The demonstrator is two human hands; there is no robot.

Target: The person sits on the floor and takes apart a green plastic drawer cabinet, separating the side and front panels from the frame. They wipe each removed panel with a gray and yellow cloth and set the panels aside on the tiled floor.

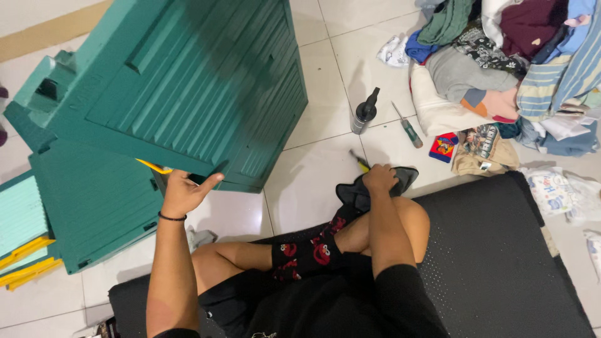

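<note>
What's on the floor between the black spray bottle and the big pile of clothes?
In the head view, a screwdriver with a green handle lies on the white tiles between the spray bottle and the clothes pile; nothing else sits there.

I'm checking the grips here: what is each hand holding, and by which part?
The left hand grips the tilted green ribbed plastic cabinet by its lower edge. The right hand presses a dark cloth bunched at its middle.
</note>
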